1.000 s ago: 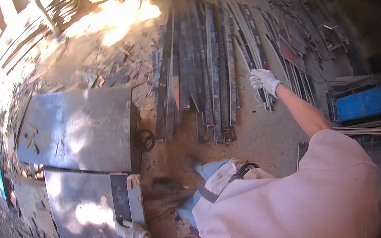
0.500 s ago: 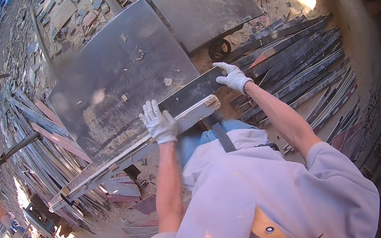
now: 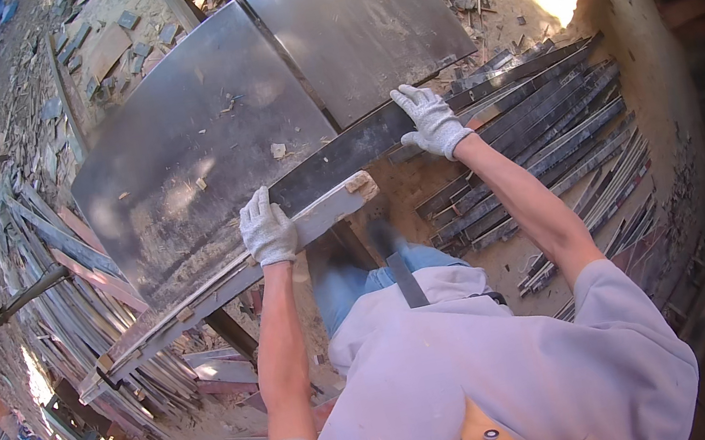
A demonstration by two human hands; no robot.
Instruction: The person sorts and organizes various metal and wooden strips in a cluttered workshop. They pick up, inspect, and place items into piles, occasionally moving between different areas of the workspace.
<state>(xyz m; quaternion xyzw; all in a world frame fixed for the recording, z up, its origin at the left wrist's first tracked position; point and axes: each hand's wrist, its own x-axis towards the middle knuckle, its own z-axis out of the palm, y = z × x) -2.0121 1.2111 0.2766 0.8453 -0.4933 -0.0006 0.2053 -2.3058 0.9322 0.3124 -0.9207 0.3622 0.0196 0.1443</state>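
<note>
A long dark strip of board (image 3: 340, 159) lies slantwise along the near edge of a grey metal worktable (image 3: 173, 147). My right hand (image 3: 437, 120), in a pale work glove, grips the strip near its right part, fingers over the upper edge and thumb below. At the strip's left part, my gloved left hand (image 3: 268, 229) rests with fingers stretched over it, beside a pale straight bar (image 3: 315, 217). That bar runs parallel to the strip on its near side. What lies beneath the left palm is hidden.
A second metal table panel (image 3: 357, 23) stands beyond a narrow gap. Dark strips lie stacked (image 3: 532, 125) on the ground at right, with long thin offcuts (image 3: 94, 291) heaped at left. Broken pieces (image 3: 110, 55) litter the far ground. A dark support leg (image 3: 232, 333) stands below the bar.
My right hand has shifted rightward relative to the table and bar. My left hand stays by the bar, its fingers closer together. The whole view has shifted slightly.
</note>
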